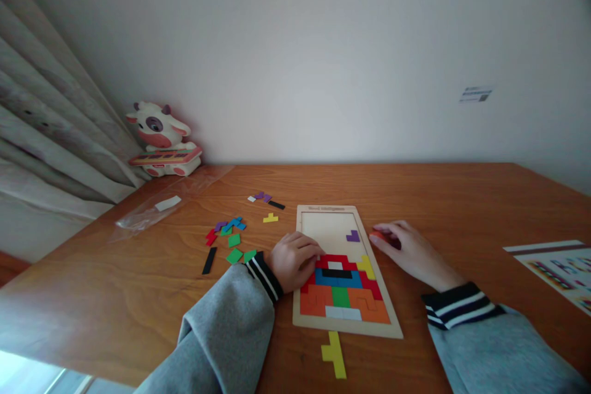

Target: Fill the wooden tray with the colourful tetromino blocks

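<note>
A wooden puzzle board lies on the table, its lower half filled with red, blue, orange, green, white and black pieces. My left hand rests across the board's left edge with curled fingers, the fingertips at the red pieces; whatever may be under them is hidden. Just off the board's right edge, my right hand pinches an orange-red puzzle piece, partly covered by the fingers. Inside the frame, a purple piece sits apart in the upper area, and a yellow piece touches the right side of the filled part.
Loose green pieces, a black bar and several others lie left of the board. One yellow piece is in front. A clear plastic bag and a cow toy stand far left; a printed sheet lies right.
</note>
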Demonstrator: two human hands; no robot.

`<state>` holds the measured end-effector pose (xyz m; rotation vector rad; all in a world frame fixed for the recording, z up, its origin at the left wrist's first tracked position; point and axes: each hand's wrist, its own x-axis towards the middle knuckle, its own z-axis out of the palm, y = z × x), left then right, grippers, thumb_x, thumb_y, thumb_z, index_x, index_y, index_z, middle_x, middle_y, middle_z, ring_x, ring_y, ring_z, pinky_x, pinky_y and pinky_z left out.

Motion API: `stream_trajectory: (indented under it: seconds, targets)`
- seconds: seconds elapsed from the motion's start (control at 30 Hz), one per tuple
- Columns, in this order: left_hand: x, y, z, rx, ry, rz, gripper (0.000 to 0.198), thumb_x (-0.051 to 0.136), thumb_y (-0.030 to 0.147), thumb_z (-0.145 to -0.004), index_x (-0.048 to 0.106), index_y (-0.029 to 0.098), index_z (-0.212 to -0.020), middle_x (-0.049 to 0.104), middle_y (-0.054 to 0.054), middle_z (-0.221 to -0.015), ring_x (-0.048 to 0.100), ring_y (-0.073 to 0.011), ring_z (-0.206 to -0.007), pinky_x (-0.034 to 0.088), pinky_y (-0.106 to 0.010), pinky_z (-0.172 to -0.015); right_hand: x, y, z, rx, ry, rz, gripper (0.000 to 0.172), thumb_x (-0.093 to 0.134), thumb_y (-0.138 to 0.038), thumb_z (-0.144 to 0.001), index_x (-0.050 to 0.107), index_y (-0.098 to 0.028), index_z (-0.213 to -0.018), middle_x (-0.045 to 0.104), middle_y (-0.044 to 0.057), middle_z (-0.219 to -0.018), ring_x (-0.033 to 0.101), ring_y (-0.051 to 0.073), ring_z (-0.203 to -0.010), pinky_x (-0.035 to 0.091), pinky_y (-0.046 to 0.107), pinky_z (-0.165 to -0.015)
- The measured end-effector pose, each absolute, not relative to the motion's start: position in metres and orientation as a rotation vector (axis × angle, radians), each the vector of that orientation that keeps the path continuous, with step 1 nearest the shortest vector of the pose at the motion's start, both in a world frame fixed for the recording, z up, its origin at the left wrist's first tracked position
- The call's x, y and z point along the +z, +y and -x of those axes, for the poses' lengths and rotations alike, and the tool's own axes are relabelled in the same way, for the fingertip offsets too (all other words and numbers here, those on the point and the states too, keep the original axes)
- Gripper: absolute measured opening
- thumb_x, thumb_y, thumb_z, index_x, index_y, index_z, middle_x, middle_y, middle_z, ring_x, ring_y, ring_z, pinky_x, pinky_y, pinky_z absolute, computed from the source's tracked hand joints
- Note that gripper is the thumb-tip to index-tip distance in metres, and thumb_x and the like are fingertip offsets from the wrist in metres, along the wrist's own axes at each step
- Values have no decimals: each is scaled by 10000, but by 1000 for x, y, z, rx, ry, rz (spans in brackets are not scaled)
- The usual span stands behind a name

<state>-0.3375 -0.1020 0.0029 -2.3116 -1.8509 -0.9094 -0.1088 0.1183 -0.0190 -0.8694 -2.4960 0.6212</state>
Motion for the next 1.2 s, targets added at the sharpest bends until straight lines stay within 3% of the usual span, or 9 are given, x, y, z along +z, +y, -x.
stream_trajectory:
  seconds: [0.17,0.47,0.77,0.97,1.2]
  targets:
    - [3,-102,338,-920,-1835,2315,238,491,157,-880,668,196,-1034,708,-75,-1010,628,-197,-931,503,-349,-864,-14,128,95,927,-2563,791,496,621,-500,-817,637,-224,-1228,646,106,-1101,632,265,-1010,525,415,-892]
    - [4,-101,337,-920,-1826,2331,241,475,152,-882,676,192,-1008,708,-81,-999,633,-194,-920,517,-349,-857,-18,126,99,942,-2475,852,392,710,-491,-726,664,-192,-975,680,103,-1016,641,259,-952,525,414,-874]
    - [4,-102,337,-924,-1837,2341,238,507,119,-845,671,197,-999,707,-64,-1017,627,-196,-932,505,-347,-864,-16,125,101,1076,-2385,890,468,723,-453,-715,655,-198,-1101,700,110,-1091,654,269,-973,529,429,-877]
    - [4,-102,337,-919,-1824,2348,226,505,117,-851,669,197,-984,707,-62,-1012,627,-198,-923,501,-346,-851,-13,125,103,924,-2325,945,294,660,-444,-775,720,-230,-967,734,76,-1045,671,284,-974,502,436,-902]
    - [6,-101,336,-924,-1826,2346,213,504,126,-863,674,187,-975,710,-63,-1003,623,-198,-913,502,-349,-847,-8,120,105,922,-2229,1065,320,674,-532,-766,735,-239,-881,761,69,-950,693,281,-904,523,407,-809]
